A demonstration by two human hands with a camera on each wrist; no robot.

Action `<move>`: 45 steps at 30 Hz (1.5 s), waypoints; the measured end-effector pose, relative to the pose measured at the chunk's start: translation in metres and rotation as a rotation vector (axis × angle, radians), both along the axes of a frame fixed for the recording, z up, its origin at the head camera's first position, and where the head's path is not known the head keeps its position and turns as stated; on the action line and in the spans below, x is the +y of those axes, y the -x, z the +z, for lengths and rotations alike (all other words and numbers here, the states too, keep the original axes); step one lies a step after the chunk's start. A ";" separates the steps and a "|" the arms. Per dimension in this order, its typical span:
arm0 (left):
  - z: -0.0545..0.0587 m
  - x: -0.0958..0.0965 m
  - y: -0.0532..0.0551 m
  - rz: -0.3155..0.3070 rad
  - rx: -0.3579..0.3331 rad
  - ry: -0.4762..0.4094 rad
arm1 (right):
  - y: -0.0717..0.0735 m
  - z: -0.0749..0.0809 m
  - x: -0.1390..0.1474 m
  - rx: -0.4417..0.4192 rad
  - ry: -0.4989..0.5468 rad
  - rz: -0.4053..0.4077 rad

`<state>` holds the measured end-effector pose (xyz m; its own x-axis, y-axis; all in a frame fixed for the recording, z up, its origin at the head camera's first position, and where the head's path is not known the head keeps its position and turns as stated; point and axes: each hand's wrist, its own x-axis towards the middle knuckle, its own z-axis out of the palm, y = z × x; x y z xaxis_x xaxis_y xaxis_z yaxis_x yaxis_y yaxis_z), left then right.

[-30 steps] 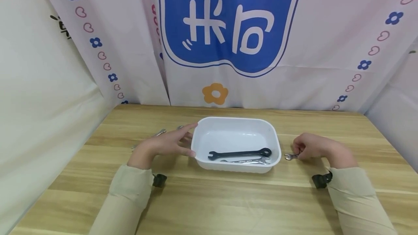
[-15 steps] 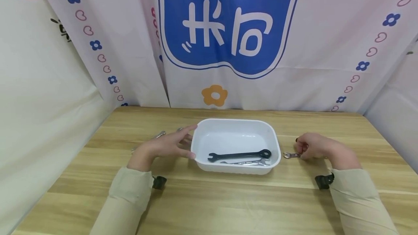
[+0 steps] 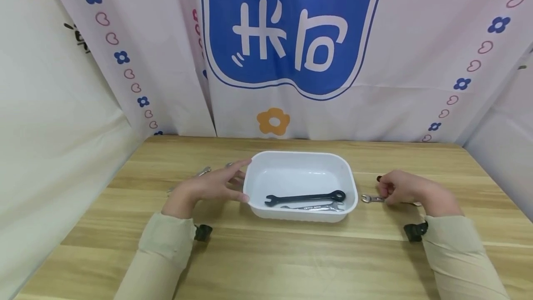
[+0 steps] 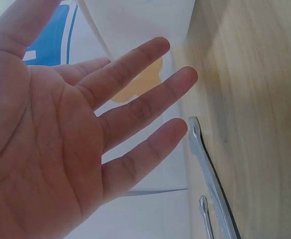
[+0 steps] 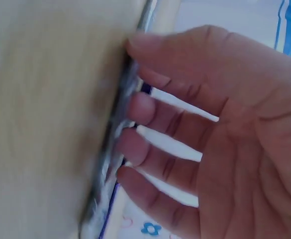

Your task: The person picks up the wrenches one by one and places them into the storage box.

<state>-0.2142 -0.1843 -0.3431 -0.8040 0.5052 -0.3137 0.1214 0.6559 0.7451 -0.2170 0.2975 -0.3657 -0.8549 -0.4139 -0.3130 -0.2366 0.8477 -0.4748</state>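
Note:
My left hand [image 3: 214, 184] is spread at the left end of a white plastic basin [image 3: 300, 216], thumb and forefinger at its rim. Its palm holds nothing in the left wrist view. Inside the basin lie a black combination wrench [image 3: 306, 197] and a silver wrench [image 3: 320, 207]. To the right of the basin, my right hand [image 3: 404, 188] pinches a small silver wrench [image 3: 376, 199] near its middle, low over the table. The right wrist view shows thumb and fingertips along the wrench, blurred.
More silver wrenches lie left of the basin, one wrench [image 3: 204, 171] partly behind my left hand; a larger wrench [image 4: 210, 174] shows in the left wrist view. Beyond my right fingers a small black end [image 3: 379, 178] peeks out. A printed curtain [image 3: 358, 119] borders the wooden table [image 3: 291, 263] at the back.
My right hand has shifted slightly right along the small wrench, baring more of its shaft, and the black end behind the fingers has come into sight. The left hand and basin stay put.

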 end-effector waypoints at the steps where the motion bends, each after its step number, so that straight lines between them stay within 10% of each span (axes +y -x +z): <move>1: -0.001 0.000 0.000 0.001 -0.004 -0.001 | -0.001 0.000 0.004 -0.002 -0.004 -0.009; 22: -0.001 0.000 0.000 -0.011 0.021 -0.003 | -0.003 -0.003 0.021 0.083 -0.096 0.102; 36: 0.000 0.000 0.000 -0.014 0.022 -0.016 | -0.002 -0.005 0.032 0.095 0.091 0.242; 45: -0.001 0.001 0.000 -0.010 0.023 -0.006 | -0.005 -0.004 0.034 0.018 0.130 0.193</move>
<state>-0.2138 -0.1836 -0.3439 -0.8062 0.5146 -0.2920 0.1450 0.6503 0.7457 -0.2122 0.3310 -0.3697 -0.7610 -0.6059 -0.2320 -0.3976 0.7181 -0.5712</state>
